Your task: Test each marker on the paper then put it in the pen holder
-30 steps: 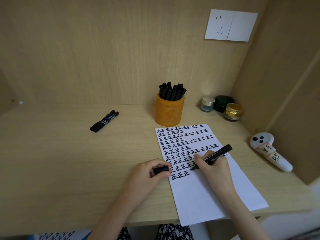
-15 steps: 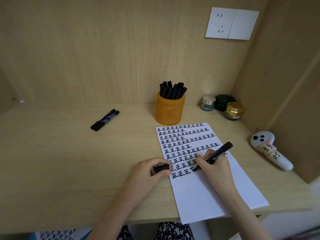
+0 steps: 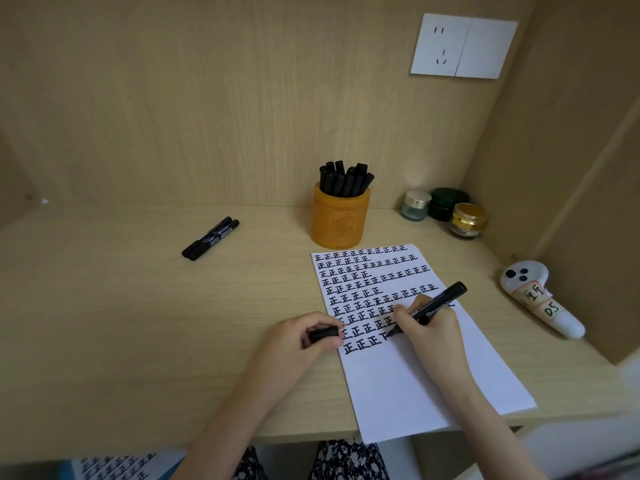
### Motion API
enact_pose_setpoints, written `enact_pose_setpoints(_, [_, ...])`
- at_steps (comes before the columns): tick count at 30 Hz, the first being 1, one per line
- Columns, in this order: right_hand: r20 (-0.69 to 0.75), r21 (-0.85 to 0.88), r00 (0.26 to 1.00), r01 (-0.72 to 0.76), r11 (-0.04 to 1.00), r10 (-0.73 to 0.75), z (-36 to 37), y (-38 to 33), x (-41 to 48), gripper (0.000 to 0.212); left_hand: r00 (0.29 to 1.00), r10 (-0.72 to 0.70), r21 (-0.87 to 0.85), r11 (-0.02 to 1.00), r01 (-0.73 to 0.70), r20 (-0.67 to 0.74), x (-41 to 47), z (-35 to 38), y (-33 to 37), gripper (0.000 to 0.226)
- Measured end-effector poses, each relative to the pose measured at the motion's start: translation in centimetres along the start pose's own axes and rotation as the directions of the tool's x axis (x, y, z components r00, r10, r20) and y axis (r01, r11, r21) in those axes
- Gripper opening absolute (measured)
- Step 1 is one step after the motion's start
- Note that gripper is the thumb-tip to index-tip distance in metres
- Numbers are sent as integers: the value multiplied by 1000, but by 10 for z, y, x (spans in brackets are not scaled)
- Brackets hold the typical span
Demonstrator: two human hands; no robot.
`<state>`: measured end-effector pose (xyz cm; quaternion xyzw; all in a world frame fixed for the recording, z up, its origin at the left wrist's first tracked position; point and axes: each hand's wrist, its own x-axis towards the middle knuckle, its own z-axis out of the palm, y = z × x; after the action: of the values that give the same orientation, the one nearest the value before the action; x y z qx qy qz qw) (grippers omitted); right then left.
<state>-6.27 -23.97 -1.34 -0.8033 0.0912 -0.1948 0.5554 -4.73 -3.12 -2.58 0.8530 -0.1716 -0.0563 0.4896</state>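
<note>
My right hand [image 3: 431,336] grips an uncapped black marker [image 3: 438,304], its tip touching the white paper [image 3: 433,382] at the end of a row of black characters. My left hand [image 3: 299,342] holds the marker's black cap [image 3: 323,334] at the paper's left edge. An orange pen holder [image 3: 341,218] behind the paper stands full of several black markers [image 3: 344,178]. Two more capped black markers [image 3: 211,239] lie side by side on the desk [image 3: 121,323] to the left.
Three small jars [image 3: 445,211] stand in the back right corner. A white controller with labels [image 3: 540,297] lies along the right wall. A wall socket [image 3: 464,46] is mounted above. Another written sheet [image 3: 114,467] shows below the desk's front edge.
My right hand has moved the marker tip slightly right along the row, adding strokes of a new character. My left hand stays put with the cap.
</note>
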Motion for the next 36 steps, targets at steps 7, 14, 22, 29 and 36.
enact_pose_setpoints(7, [34,18,999,-24,1000,23,1,-1,-1,35,1000,10,-10,1000,-10,-7,1,0,-2,18])
enact_pose_setpoints(14, [48,-20,998,-26,999,27,2,1,0,35,1000,17,-2,1000,-17,-9,1,0,-2,19])
enact_pose_setpoints(22, [47,-34,999,-26,999,27,1,1,0,37,1000,14,-16,1000,-14,-9,2,1,-5,18])
enact_pose_setpoints(29, [47,-6,999,-24,1000,24,0,1,0,37,1000,10,-18,1000,-10,-7,2,1,-4,18])
enact_pose_setpoints(36, [70,-30,997,-9,1000,11,0,2,0,37,1000,8,-3,1000,-8,-12,2,1,-3,19])
